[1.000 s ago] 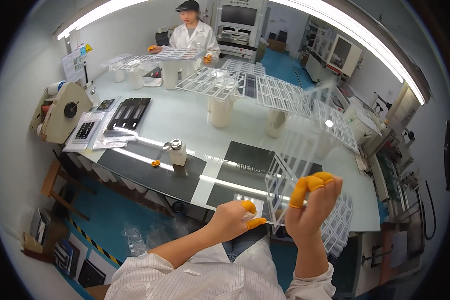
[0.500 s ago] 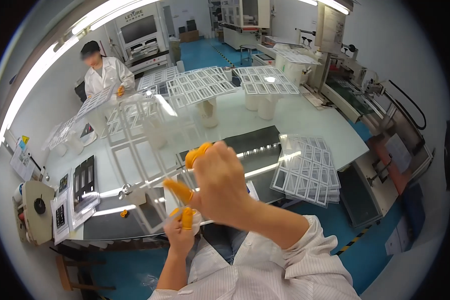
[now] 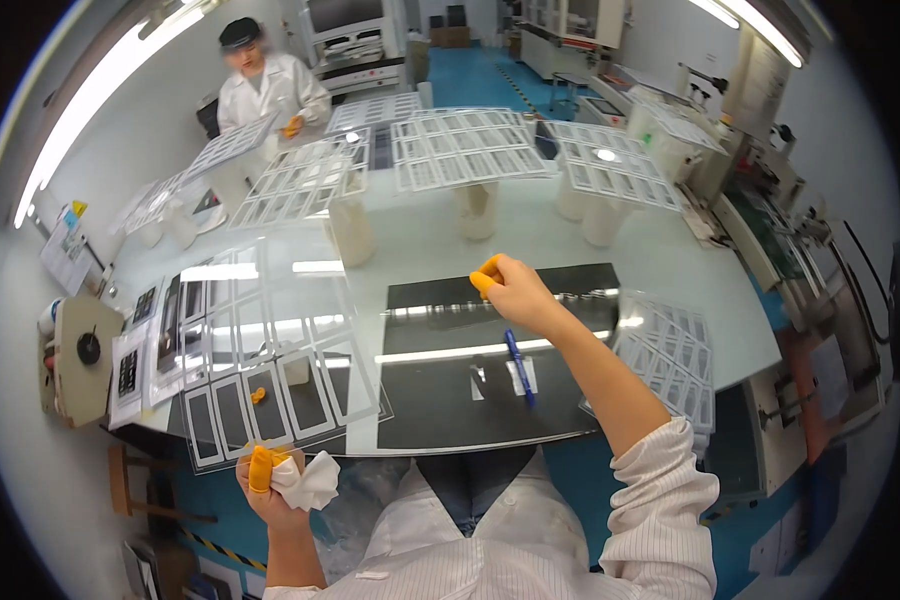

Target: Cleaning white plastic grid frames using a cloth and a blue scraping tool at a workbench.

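My left hand (image 3: 267, 490), with yellow finger cots, is closed on the near edge of a clear sheet (image 3: 270, 345) printed with white rectangular frames. A crumpled white wipe (image 3: 310, 482) is also in this hand. The sheet tilts over the left part of the table. My right hand (image 3: 510, 290), also with yellow cots, is raised over a black mat (image 3: 440, 400), thumb and fingers pinched together. What they hold, if anything, cannot be made out. On the mat below it lie a blue pen (image 3: 518, 362) and small white pieces.
Stacked framed sheets (image 3: 670, 350) lie at the table's right edge. More sheets (image 3: 470, 150) rest on white cylinders (image 3: 478, 210) across the back. A co-worker in a white coat (image 3: 270, 95) stands at the far left. A beige device (image 3: 80, 350) sits at the left edge.
The clear sheet has swung down and left with my left hand. My right hand has moved away from it, forward and right over the mat. The view has shifted, showing the pen.
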Motion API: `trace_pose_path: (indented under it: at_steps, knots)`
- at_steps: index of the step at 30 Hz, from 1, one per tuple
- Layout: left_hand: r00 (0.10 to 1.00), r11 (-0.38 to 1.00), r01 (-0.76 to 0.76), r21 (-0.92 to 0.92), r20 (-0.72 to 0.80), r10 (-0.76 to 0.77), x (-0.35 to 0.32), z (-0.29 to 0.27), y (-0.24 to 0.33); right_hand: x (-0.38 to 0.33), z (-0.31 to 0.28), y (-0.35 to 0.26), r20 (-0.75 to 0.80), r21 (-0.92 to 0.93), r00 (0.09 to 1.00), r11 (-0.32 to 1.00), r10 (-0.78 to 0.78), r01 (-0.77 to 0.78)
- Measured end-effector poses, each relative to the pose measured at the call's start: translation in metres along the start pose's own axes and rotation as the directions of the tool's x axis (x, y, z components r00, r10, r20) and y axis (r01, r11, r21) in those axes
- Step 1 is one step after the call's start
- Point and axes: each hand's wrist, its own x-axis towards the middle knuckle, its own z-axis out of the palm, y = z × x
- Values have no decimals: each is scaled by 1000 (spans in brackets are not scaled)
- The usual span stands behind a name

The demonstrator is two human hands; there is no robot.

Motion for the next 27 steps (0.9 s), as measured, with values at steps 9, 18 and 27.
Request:
trace_pose_path:
  at_steps: [9, 18, 27]
  knots:
    - [949, 964, -193, 186, -215, 231, -15, -35, 14, 99, 122, -105, 178, 712, 979, 674, 99, -197]
    - [963, 987, -133, 86, -223, 149, -21, -68, 11, 156, 159, -136, -10, 790, 946, 583, 324, -191]
    - [970, 997, -69, -16, -234, 63, -6, -53, 16, 167, 167, -138, 9, 839, 922, 498, 386, -217]
